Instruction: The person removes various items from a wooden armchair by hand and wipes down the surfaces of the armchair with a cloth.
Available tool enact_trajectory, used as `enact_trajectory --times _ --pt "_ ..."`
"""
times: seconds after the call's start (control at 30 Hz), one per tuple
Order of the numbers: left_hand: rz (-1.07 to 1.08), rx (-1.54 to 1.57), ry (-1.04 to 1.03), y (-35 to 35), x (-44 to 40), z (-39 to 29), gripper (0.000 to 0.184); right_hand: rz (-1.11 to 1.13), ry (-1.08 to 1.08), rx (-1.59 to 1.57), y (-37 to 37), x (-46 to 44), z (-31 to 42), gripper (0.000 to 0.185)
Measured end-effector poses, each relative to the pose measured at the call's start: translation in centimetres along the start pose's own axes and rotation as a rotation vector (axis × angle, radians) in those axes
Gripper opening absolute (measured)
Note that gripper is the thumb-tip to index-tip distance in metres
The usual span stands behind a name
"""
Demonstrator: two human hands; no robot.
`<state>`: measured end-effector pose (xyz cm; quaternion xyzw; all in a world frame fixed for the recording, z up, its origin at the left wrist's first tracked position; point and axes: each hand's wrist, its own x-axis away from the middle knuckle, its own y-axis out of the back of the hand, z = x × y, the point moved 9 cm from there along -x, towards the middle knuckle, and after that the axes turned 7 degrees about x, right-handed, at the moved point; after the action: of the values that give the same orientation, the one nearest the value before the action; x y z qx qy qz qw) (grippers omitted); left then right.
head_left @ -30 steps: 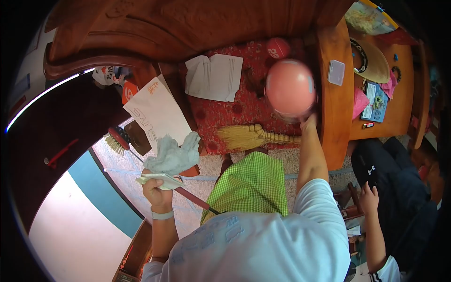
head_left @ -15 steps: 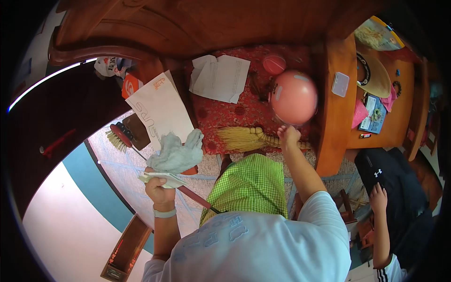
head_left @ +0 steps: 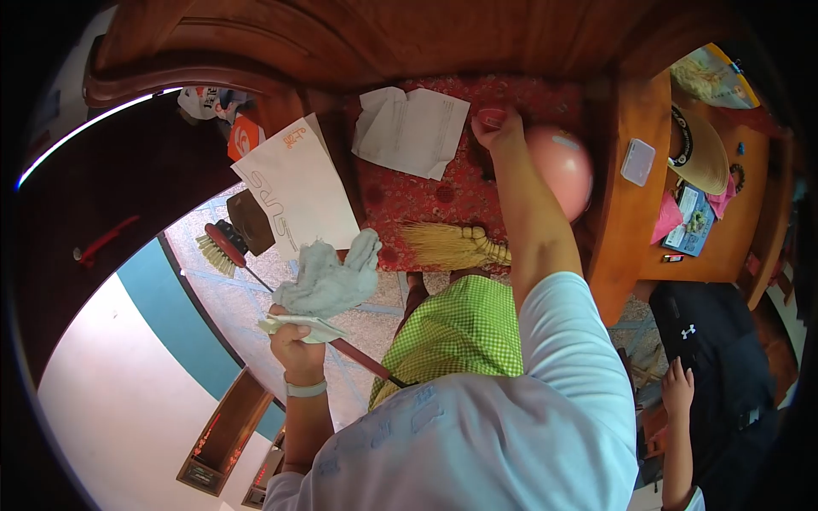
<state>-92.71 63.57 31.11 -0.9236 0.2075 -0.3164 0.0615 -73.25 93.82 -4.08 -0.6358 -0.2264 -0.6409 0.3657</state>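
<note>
My left hand [head_left: 298,351] is closed around a folded pale wad [head_left: 313,328], paper or cloth, I cannot tell which. A fluffy grey-white rag [head_left: 328,277] bunches just above it. A brush [head_left: 223,249] with a thin rod and a dark red handle [head_left: 362,356] runs behind this hand; whether the hand grips it is hidden. Over the red patterned cloth [head_left: 434,200], my right hand [head_left: 501,129] has its fingers around a small pink ball [head_left: 491,117]. Beside that forearm sits a large glossy pink round shell [head_left: 562,170], like a helmet, partly covered by the arm.
A straw whisk broom [head_left: 452,244] and crumpled paper [head_left: 413,132] lie on the red cloth. A drawn-on sheet [head_left: 298,187] is at left. The wooden side table [head_left: 707,255] bears a visor hat [head_left: 703,157] and a clear case [head_left: 637,162]. Another person's hand [head_left: 678,387] is at right.
My right hand has moved up, away from the broom and past the large pink shell, to the small pink ball. My left hand keeps its hold. The other person's hand has shifted slightly.
</note>
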Motion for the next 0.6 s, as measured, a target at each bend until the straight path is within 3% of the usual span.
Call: enact_trajectory --times 0.07,0.13,0.2,0.27,0.3,0.33,0.4,0.6 --pt "-0.017 -0.015 -0.01 -0.3 0.2 -0.3 0.06 -0.058 0.085 0.033 -0.5 2.0 1.5 0.054" --pt "-0.042 -0.023 -0.023 -0.3 0.4 -0.4 0.06 0.049 0.415 0.457 -1.4 3.1 6.2 0.067" --pt "-0.082 -0.007 -0.007 0.2 0.3 -0.4 0.061 -0.34 1.162 1.162 -1.8 4.9 14.0 0.079" --pt "-0.052 0.013 0.001 0.4 0.1 -0.1 0.061 -0.417 1.392 1.7 -3.9 11.7 16.4 0.086" --pt "-0.023 0.026 0.002 0.3 0.0 0.1 0.061 -0.453 1.443 1.962 -3.7 10.7 17.3 0.085" --pt "-0.02 0.029 0.004 0.3 -0.1 0.1 0.061 -0.433 1.318 2.138 -2.9 10.1 17.6 0.08" --pt "-0.046 0.072 0.028 0.5 -0.3 0.6 0.062 -0.314 1.303 2.482 -2.0 9.0 15.8 0.073" --pt "-0.004 0.075 0.043 -0.7 -0.1 0.3 0.061 -0.462 1.199 2.528 -2.9 8.8 16.2 0.065"
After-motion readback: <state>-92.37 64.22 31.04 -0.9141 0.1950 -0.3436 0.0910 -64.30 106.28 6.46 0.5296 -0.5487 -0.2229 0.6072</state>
